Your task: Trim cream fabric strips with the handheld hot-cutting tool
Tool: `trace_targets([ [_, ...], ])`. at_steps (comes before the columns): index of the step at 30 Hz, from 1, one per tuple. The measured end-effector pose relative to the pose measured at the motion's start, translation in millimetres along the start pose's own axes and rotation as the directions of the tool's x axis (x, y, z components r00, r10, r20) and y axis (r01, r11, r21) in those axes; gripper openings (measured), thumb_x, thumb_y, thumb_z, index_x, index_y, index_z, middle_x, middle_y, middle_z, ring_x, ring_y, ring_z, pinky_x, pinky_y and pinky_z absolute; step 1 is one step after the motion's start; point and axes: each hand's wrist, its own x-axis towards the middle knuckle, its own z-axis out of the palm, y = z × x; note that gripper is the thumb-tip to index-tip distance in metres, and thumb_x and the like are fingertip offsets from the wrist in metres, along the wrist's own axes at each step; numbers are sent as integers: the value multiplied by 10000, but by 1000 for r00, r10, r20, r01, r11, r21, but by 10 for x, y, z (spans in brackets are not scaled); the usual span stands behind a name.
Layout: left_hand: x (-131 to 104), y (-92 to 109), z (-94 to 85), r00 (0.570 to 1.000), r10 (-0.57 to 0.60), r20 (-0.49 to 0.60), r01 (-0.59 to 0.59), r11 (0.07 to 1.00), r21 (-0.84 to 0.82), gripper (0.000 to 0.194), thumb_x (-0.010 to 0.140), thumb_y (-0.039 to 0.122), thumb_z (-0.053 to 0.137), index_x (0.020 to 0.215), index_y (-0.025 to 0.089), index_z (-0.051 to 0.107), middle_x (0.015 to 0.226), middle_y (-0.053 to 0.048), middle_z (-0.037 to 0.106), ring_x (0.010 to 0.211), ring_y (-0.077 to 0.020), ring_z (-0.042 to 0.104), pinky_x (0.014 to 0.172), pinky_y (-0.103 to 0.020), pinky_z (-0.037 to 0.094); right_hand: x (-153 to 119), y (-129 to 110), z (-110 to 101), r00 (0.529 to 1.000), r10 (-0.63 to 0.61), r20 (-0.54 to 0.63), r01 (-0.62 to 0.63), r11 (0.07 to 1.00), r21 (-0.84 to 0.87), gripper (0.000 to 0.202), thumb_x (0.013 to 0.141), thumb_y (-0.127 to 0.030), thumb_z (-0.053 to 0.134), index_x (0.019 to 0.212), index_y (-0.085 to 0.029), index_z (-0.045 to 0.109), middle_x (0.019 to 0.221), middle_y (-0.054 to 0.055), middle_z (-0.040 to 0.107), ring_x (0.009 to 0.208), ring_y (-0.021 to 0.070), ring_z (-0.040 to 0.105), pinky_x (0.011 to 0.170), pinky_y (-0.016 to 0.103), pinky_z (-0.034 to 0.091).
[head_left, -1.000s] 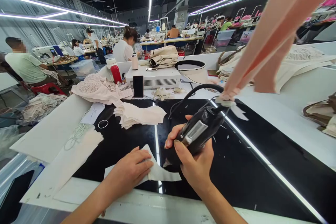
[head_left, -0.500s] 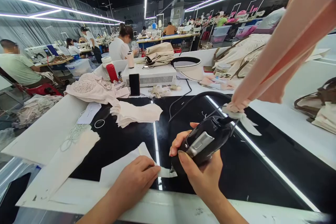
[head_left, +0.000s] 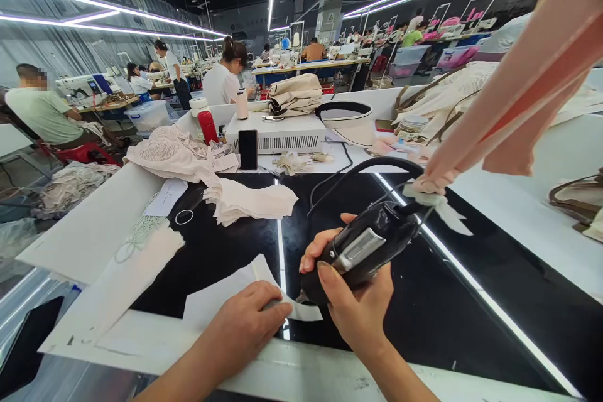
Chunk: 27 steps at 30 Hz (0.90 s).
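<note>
My right hand (head_left: 360, 311) is wrapped round the body of a black handheld electric fabric cutter (head_left: 360, 251). The cutter's head points down and left, close to a white strip at the right end of the white sheet piece (head_left: 217, 292). My left hand (head_left: 245, 320) presses on that piece with its fingers bent together, and its fingertips lie just left of the cutter. I cannot make out whether the piece is cloth or paper. A twisted pink cloth (head_left: 509, 94) is tied to the cutter's rear end and rises to the upper right.
On the black tabletop (head_left: 447, 320) lie stacked pale fabric pieces (head_left: 249, 201) and a white ring (head_left: 184, 217). Lace garments (head_left: 164, 154), a phone (head_left: 247, 149), a red bottle (head_left: 207, 127) and a white box (head_left: 277, 135) stand behind. A black cable (head_left: 325, 185) loops behind the cutter. Several people work farther back.
The cutter has moved slightly left along the white strip toward my left hand, and the strip's end now shows to its right. The camera view has shifted a little.
</note>
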Motion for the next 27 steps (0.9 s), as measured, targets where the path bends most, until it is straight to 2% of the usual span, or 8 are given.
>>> trace_targets([
  [8, -16, -5, 19, 1000, -11, 26, 10, 1000, 8, 249, 986, 83, 523, 1184, 206, 611, 1060, -74, 649, 944, -202, 641, 805, -299, 585, 8, 54, 26, 1000, 15, 23, -14, 999, -52, 404, 884, -172, 706, 1222, -308, 532, 837, -43, 670, 590, 121, 638, 551, 272, 569],
  [13, -29, 8, 27, 999, -28, 17, 28, 999, 28, 298, 952, 54, 540, 1193, 212, 615, 1109, -84, 628, 969, -213, 630, 799, -299, 586, 21, 76, 41, 999, 40, -6, -41, 999, -22, 461, 876, -202, 730, 1261, -313, 502, 839, -43, 660, 599, 128, 645, 578, 288, 576],
  [21, 4, 33, -1, 999, -46, -6, 46, 998, 33, 237, 995, 98, 517, 1157, 229, 630, 1086, -68, 620, 969, -202, 616, 829, -289, 575, 40, 134, 53, 998, 58, 19, -57, 996, -64, 431, 892, -217, 711, 1255, -311, 496, 830, -37, 655, 603, 138, 644, 579, 304, 571],
  [27, 10, 30, 10, 998, -41, -40, 42, 999, 25, 198, 1019, 142, 518, 1145, 224, 648, 1080, -73, 621, 982, -199, 619, 839, -277, 572, 71, 165, 63, 1000, 21, 14, -21, 999, -39, 474, 872, -195, 721, 1277, -318, 508, 831, -42, 650, 608, 140, 646, 606, 322, 573],
])
